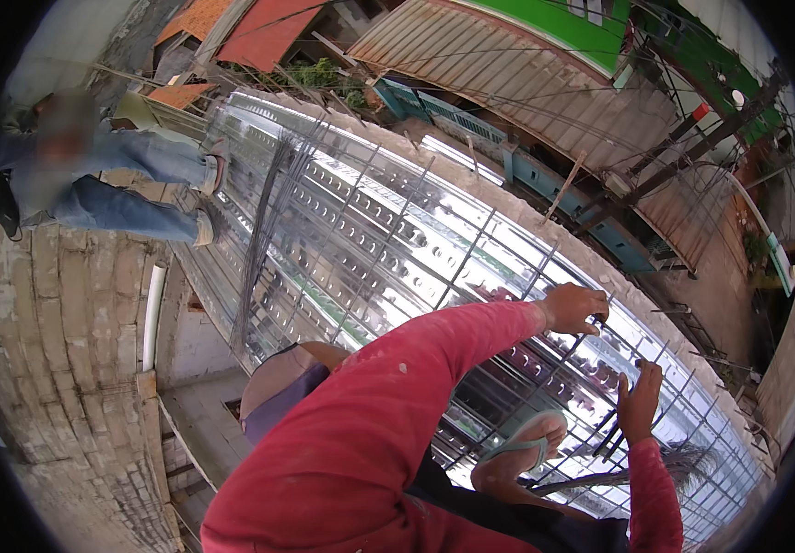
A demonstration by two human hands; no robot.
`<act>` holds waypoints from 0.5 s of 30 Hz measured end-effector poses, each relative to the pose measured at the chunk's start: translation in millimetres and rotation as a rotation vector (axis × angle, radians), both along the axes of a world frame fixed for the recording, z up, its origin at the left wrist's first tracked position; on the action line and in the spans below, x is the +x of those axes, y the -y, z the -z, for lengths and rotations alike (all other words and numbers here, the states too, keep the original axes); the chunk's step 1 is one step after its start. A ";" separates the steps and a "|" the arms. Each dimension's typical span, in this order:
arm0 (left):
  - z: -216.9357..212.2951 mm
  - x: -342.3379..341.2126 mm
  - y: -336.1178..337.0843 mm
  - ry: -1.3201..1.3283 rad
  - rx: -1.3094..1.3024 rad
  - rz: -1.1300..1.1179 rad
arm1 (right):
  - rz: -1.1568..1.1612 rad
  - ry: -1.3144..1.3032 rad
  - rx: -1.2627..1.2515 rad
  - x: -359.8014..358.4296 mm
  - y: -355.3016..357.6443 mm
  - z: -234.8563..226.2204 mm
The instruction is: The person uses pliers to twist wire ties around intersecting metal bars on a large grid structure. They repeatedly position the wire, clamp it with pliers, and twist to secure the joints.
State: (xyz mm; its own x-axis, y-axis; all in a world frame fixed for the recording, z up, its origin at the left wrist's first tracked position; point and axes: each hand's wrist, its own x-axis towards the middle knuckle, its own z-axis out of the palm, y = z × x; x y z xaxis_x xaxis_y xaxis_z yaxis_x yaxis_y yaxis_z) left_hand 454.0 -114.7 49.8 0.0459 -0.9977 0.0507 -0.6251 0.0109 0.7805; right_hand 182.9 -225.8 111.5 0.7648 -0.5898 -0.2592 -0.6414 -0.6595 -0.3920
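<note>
My left hand [574, 309], at the end of a red sleeve, is curled over the steel rod grid [457, 267] near its far right edge. Its fingers close around something dark and thin that I cannot make out. My right hand [640, 403] is raised just nearer and to the right, fingers bent together near the rods. Dark handle-like bars [610, 441] show beside its palm; whether they belong to a held tool is unclear. Under the grid lie shiny ribbed metal sheets [361, 226]. A bundle of thin wire [683, 464] lies beside my right forearm.
My sandalled foot [519, 450] rests on the grid. Another bundle of long thin wires [267, 217] crosses the sheets at left. A person in jeans [135, 189] stands beyond. A rough concrete edge [632, 290] borders the drop toward corrugated roofs [526, 92]; a block wall [66, 341] stands left.
</note>
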 end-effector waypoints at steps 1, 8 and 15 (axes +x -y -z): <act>1.9 -2.8 2.4 0.008 -0.042 0.003 | 0.034 -0.007 -0.090 -28.1 -4.5 7.2; 16.1 -14.6 0.5 0.079 -0.112 -0.035 | 0.259 0.049 -0.010 -91.6 -55.3 18.4; 15.8 -8.1 7.0 -0.086 -0.051 -0.031 | 0.505 0.034 -0.044 -103.8 -72.1 41.5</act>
State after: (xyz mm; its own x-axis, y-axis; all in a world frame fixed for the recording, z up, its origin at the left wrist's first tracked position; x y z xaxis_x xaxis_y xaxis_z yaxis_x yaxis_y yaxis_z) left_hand 445.9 -121.7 34.0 0.0827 -0.9919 0.0961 -0.5565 0.0340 0.8302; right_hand 79.0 -153.7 70.0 0.3890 -0.8981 -0.2052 -0.8718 -0.2868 -0.3972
